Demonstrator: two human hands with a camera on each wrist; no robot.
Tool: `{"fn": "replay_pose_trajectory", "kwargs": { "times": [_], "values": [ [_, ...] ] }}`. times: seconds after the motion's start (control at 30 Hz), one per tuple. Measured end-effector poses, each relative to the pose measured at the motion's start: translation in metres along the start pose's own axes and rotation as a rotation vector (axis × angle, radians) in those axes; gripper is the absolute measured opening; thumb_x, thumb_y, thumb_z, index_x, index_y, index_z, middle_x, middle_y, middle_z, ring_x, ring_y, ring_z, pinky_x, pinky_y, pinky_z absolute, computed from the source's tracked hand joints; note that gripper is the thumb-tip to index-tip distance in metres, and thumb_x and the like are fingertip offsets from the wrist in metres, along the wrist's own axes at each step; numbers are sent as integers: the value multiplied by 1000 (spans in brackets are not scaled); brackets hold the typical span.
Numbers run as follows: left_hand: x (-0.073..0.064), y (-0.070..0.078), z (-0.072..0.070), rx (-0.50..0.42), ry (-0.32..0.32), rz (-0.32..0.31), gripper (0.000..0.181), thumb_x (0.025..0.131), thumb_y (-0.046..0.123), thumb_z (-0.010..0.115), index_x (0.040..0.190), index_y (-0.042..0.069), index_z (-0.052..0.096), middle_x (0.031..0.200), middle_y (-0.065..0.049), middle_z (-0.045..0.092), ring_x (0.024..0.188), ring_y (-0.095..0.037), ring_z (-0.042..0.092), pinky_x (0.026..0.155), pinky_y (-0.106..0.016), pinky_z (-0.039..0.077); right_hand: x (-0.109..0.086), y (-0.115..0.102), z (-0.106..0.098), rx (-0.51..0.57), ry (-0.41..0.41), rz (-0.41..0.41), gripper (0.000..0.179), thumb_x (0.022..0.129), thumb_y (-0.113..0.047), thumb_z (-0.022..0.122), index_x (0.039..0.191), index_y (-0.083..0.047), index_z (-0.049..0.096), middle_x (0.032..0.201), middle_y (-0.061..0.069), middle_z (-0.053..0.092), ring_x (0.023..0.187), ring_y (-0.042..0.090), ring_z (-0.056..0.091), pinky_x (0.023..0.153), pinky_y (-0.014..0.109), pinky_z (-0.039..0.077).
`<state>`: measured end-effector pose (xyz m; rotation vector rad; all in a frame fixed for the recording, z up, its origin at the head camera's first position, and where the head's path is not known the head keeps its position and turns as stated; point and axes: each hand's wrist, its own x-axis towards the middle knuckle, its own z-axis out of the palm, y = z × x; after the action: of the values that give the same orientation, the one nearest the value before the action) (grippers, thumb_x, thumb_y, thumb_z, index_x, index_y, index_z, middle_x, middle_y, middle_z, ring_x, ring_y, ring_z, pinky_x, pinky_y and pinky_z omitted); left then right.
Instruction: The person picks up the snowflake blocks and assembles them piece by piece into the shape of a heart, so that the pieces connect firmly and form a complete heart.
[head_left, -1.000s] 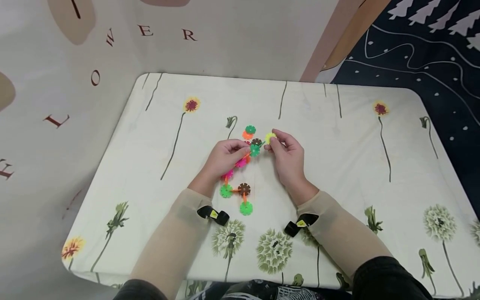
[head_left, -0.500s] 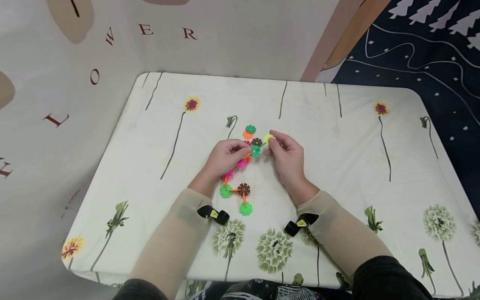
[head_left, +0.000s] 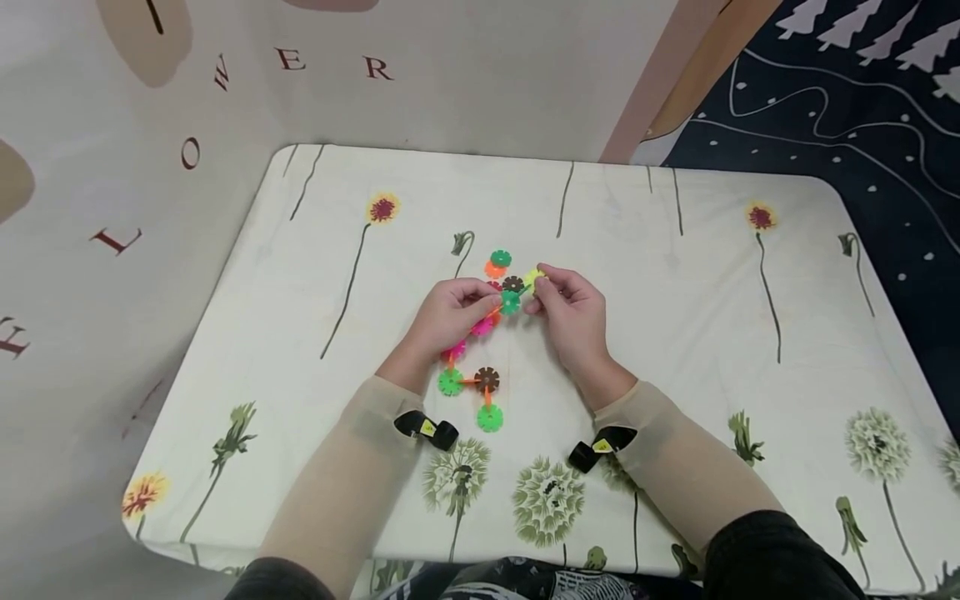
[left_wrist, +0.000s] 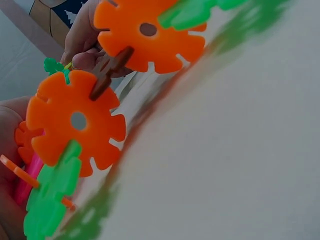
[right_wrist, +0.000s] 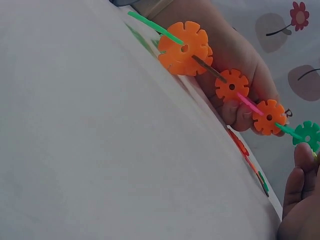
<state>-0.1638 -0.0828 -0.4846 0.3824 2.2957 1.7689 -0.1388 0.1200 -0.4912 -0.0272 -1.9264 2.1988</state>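
My left hand (head_left: pixel 450 313) grips a chain of slotted interlocking plastic discs. From its fingertips the chain reaches up to a green disc (head_left: pixel 510 302); its other end hangs toward me with a brown disc (head_left: pixel 487 380) and a bright green end disc (head_left: pixel 490 418). My right hand (head_left: pixel 582 321) pinches a yellow disc (head_left: pixel 532 277) between thumb and fingers, its edge right at the green discs of the chain. In the left wrist view, two orange discs (left_wrist: pixel 77 120) linked by a brown one fill the foreground. The right wrist view shows the linked orange discs (right_wrist: pixel 232 87) under the left palm.
Just beyond the hands several loose discs lie on the table, among them a green disc (head_left: pixel 501 258), an orange disc (head_left: pixel 495 270) and a brown disc (head_left: pixel 513 284). A flower-print cloth (head_left: pixel 675 333) covers the table. Behind it stands a pale lettered wall (head_left: pixel 480 92).
The right hand has moved slightly left and down, bringing the yellow disc from apart to the green discs at the chain's end. The left hand stays almost still.
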Motion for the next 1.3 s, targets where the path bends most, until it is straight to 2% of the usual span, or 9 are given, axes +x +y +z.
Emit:
{"fn": "replay_pose_trajectory", "kwargs": {
  "times": [0.1, 0.33, 0.5, 0.63, 0.77, 0.93, 1.17, 1.3],
  "values": [
    [0, -1, 0, 1, -2, 4, 13, 103, 15, 74, 105, 3, 80, 87, -6, 72, 74, -20, 58, 72, -29, 50, 0, 0, 0, -3, -1, -11, 25, 104, 1, 66, 125, 13, 69, 86, 7, 69, 64, 10, 70, 68, 24, 60],
    [0, -1, 1, 24, 6, -15, 13, 103, 15, 74, 105, 4, 80, 90, -5, 75, 77, -20, 60, 76, -30, 52, -1, 1, 0, -4, 2, -29, 21, 102, 1, 68, 121, 10, 72, 87, 22, 70, 63, 11, 70, 68, 24, 60],
    [-1, -1, 1, 22, 2, -31, 13, 104, 15, 73, 106, 4, 80, 90, -5, 75, 78, -21, 60, 78, -31, 52, -1, 0, 1, -7, 5, -7, 22, 102, 1, 67, 120, 11, 71, 82, 14, 70, 62, 12, 69, 68, 26, 61],
    [-1, 0, 1, 20, -7, -32, 13, 104, 15, 72, 106, 4, 80, 89, -5, 74, 78, -21, 59, 78, -32, 52, 1, 0, 1, 12, 41, 38, 25, 103, 0, 64, 123, 14, 66, 79, 7, 66, 60, 12, 68, 66, 26, 60],
    [-1, 2, 1, 33, -10, -35, 14, 105, 17, 72, 106, 5, 80, 91, -4, 74, 79, -21, 59, 78, -33, 52, 2, -1, 1, 48, 77, 57, 26, 104, 0, 62, 125, 15, 64, 79, 5, 64, 59, 12, 67, 64, 25, 60],
    [-1, 2, 2, 36, -9, -42, 14, 105, 18, 72, 106, 6, 80, 92, -4, 74, 80, -21, 60, 79, -33, 52, 1, -2, 2, 43, 57, 47, 26, 103, 0, 63, 125, 15, 64, 79, 6, 65, 59, 11, 66, 64, 25, 59],
    [-1, 2, 2, 33, -4, -41, 14, 105, 16, 72, 105, 6, 80, 92, -4, 75, 80, -20, 60, 79, -32, 52, 1, 1, 1, 18, 25, 9, 24, 101, 2, 66, 122, 14, 66, 82, 22, 67, 60, 11, 68, 64, 25, 60],
    [-1, 2, 2, 40, -3, -49, 14, 104, 16, 72, 106, 6, 80, 93, -4, 75, 80, -21, 61, 79, -32, 52, 1, 3, 0, 38, 19, -3, 23, 101, 4, 66, 121, 15, 67, 82, 26, 67, 59, 11, 68, 64, 25, 60]
  ]
}}
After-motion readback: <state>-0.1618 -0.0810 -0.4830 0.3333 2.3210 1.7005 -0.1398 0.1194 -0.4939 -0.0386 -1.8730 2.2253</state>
